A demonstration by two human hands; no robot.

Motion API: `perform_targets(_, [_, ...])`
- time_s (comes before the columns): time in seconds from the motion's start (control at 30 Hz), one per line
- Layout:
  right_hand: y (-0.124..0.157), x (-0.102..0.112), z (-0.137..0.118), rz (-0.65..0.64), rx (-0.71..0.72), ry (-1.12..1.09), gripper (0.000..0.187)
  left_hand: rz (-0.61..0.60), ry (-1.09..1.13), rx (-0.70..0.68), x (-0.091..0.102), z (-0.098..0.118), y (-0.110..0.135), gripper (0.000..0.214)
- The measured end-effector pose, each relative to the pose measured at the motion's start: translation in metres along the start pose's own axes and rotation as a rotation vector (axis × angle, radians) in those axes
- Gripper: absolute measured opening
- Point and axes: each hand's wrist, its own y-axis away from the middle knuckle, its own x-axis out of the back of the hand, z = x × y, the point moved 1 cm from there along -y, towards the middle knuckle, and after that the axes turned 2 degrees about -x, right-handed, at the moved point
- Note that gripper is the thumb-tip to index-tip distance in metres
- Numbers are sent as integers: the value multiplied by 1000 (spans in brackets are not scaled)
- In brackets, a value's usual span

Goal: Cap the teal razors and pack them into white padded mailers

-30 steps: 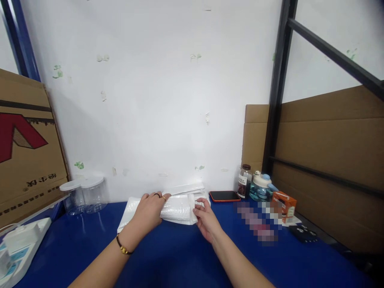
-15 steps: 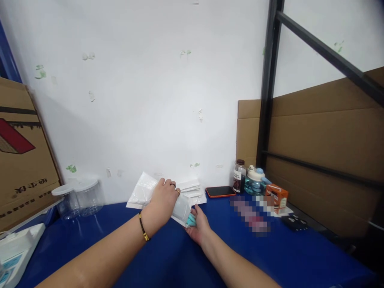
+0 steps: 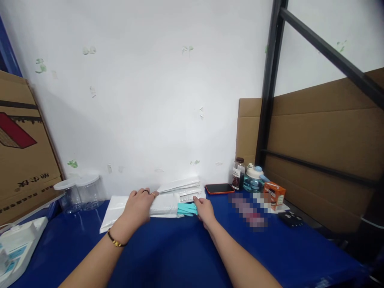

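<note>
A white plastic packet (image 3: pixel 165 208) lies on the blue table, its right end giving out a bunch of flat teal strips (image 3: pixel 186 209). My left hand (image 3: pixel 138 207) is closed over the packet, fingers curled on its upper side. Between thumb and fingers, my right hand (image 3: pixel 205 210) pinches the outer ends of the strips. The strips' inner ends are hidden inside the packet. Just behind both hands are more white packets (image 3: pixel 180 185), stacked against the wall.
Two clear lidded jars (image 3: pixel 90 194) stand at left, near a white tray-like device (image 3: pixel 33 236). To the right are a phone (image 3: pixel 220 189), a dark-capped bottle (image 3: pixel 239 175), a blue-lidded bottle (image 3: pixel 253 180), an orange box (image 3: pixel 274 196) and a black item (image 3: pixel 290 219). A dark metal post (image 3: pixel 267 100) rises behind.
The packet has been lowered onto the table and turned flatter. My left hand has moved left and down; my right hand has shifted slightly right and up, and more of the teal strips shows.
</note>
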Motion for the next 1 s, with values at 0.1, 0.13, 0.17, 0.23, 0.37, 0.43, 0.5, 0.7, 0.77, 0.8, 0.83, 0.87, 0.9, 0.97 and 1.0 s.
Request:
perform_targets(0.1, [-15, 15, 8, 77, 100, 208, 45, -29, 37, 72, -22, -21, 15, 74])
perform_targets(0.13, [-19, 20, 10, 100, 129, 278, 45, -33, 39, 95, -29, -27, 20, 73])
perform_targets(0.17, [-22, 24, 12, 116, 149, 345, 45, -39, 38, 113, -35, -32, 24, 72])
perform_targets(0.23, [-25, 30, 14, 117, 163, 466, 45, -59, 34, 138, -45, -41, 32, 69])
perform_targets(0.37, [-18, 27, 10, 39, 177, 632, 43, -98, 34, 118, -52, -49, 39, 65])
perform_targets(0.43, [-10, 20, 6, 4, 167, 710, 42, -74, 20, 111, -49, -52, 39, 61])
perform_targets(0.5, [-2, 13, 1, -27, 145, 811, 42, -27, 0, 119, -44, -55, 39, 58])
perform_targets(0.7, [14, -2, -6, -59, 225, 1006, 45, 133, -133, 63, -12, -59, 28, 51])
perform_targets(0.77, [15, -4, -6, -61, 248, 1017, 45, 181, -184, 12, 3, -58, 22, 51])
perform_targets(0.8, [15, -4, -6, -61, 253, 1023, 45, 210, -194, -7, 10, -58, 19, 51])
perform_targets(0.83, [15, -4, -5, -61, 257, 1028, 45, 239, -190, -20, 17, -57, 16, 51])
perform_targets(0.87, [15, -4, -5, -61, 262, 1033, 45, 264, -174, -30, 23, -55, 14, 50])
perform_targets(0.9, [16, -5, -4, -65, 270, 1036, 45, 281, -151, -37, 28, -53, 12, 50])
perform_targets(0.97, [17, -5, -4, -76, 289, 1041, 45, 277, -115, -52, 34, -48, 11, 51])
perform_targets(1.0, [17, -5, -5, -81, 296, 1043, 44, 260, -112, -61, 35, -45, 11, 53])
